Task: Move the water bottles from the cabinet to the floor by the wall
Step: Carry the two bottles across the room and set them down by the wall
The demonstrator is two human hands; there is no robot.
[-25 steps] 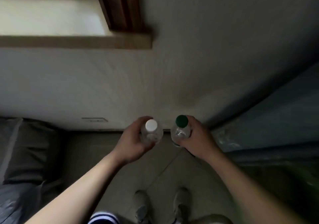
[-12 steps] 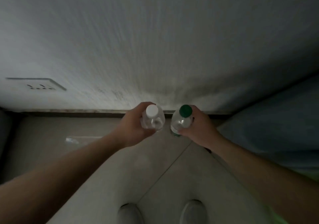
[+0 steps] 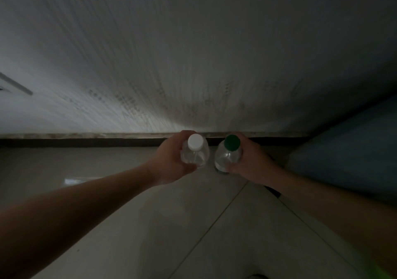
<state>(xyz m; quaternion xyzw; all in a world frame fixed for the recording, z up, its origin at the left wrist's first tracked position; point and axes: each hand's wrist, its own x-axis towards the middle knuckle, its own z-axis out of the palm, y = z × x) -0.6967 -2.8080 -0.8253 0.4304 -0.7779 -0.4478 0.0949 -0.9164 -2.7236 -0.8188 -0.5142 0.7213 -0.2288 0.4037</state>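
Note:
I see two clear water bottles from above, both upright, side by side close to the foot of the wall (image 3: pixel 193 53). My left hand (image 3: pixel 169 162) is wrapped around the white-capped bottle (image 3: pixel 195 151). My right hand (image 3: pixel 251 162) grips the green-capped bottle (image 3: pixel 228 154). The bottles stand a small gap apart. Their bases are hidden, so I cannot tell whether they touch the tiled floor (image 3: pixel 193 225). The cabinet is out of view.
A dark skirting strip (image 3: pixel 86 141) runs along the bottom of the wall. A blue-grey surface (image 3: pixel 354 149) fills the right side next to my right arm. A wall plate (image 3: pixel 12 85) shows at the far left edge.
My view has dropped closer to the floor and wall. Both hands have carried the bottles down and forward toward the skirting. My feet have almost slid out of the frame.

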